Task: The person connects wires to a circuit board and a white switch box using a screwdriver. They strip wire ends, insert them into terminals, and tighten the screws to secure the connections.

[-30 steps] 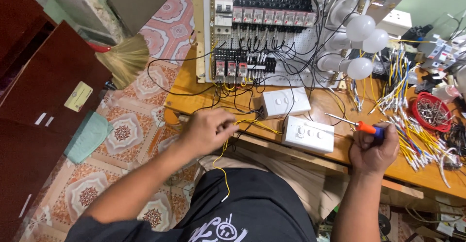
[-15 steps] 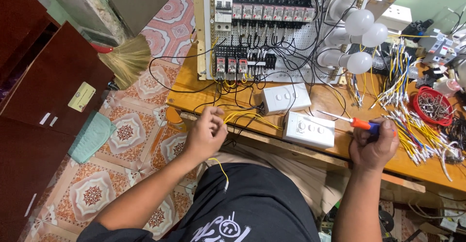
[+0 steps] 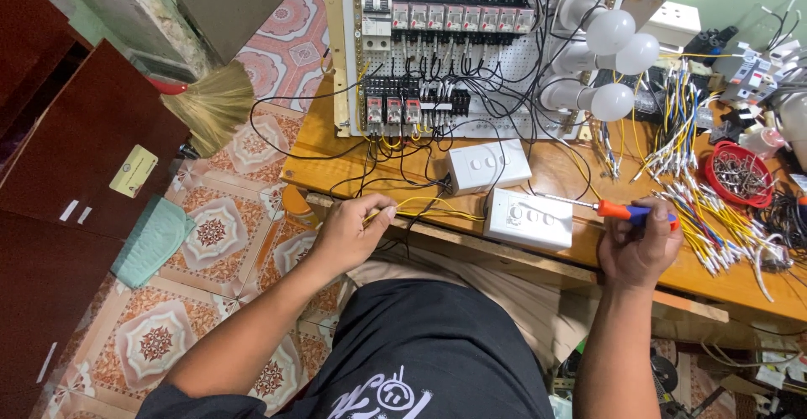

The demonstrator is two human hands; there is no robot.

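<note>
Pinching a yellow wire (image 3: 420,206) between thumb and fingertips, the left hand (image 3: 353,232) sits closed at the front edge of the wooden workbench (image 3: 319,146), and the wire runs from it toward the white switch box (image 3: 530,217) lying flat just to its right. The right hand (image 3: 640,247) is wrapped shut around the orange handle of a screwdriver (image 3: 618,210), held roughly level with its thin shaft pointing left over the top of that switch box. Behind them a second white switch box (image 3: 487,165) rests below the upright relay panel (image 3: 454,49).
</note>
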